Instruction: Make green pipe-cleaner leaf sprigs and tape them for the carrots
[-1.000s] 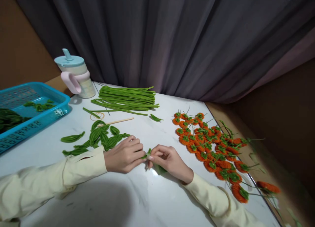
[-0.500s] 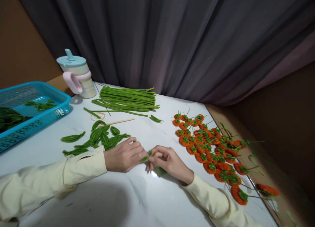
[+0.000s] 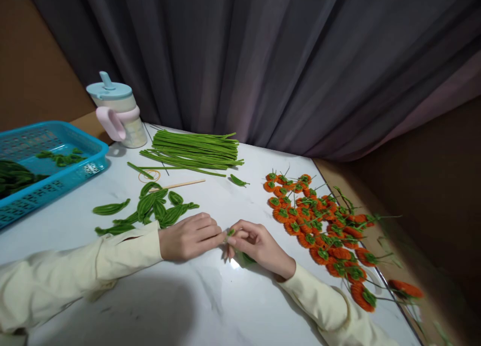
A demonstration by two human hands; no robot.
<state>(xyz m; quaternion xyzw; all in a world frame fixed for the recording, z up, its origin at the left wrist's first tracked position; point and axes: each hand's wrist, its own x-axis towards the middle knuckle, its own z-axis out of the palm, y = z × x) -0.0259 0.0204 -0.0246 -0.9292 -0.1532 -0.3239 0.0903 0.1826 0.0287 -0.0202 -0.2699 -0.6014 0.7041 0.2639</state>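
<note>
My right hand (image 3: 259, 245) pinches a small green pipe-cleaner piece (image 3: 230, 232) between thumb and fingers over the white table. My left hand (image 3: 193, 237) has its fingers closed, their tips meeting the right fingertips at that same piece. Most of the piece is hidden by the fingers. Part of another green shape (image 3: 248, 259) shows beneath my right hand; whether it joins the pinched piece I cannot tell. Just beyond my left hand lies a loose pile of green pipe-cleaner leaves (image 3: 146, 206). A single leaf (image 3: 238, 181) rests farther back.
A bundle of green pipe cleaners (image 3: 195, 149) lies at the back, with a thin wooden stick (image 3: 186, 185) before it. Orange fuzzy pieces with green tops (image 3: 319, 221) cover the right side. A blue basket (image 3: 86, 168) and a lidded cup (image 3: 130, 120) stand left.
My left hand's fingers have straightened and lie closer together at the pinch, and less green shows between the hands. My right hand has hardly moved.
</note>
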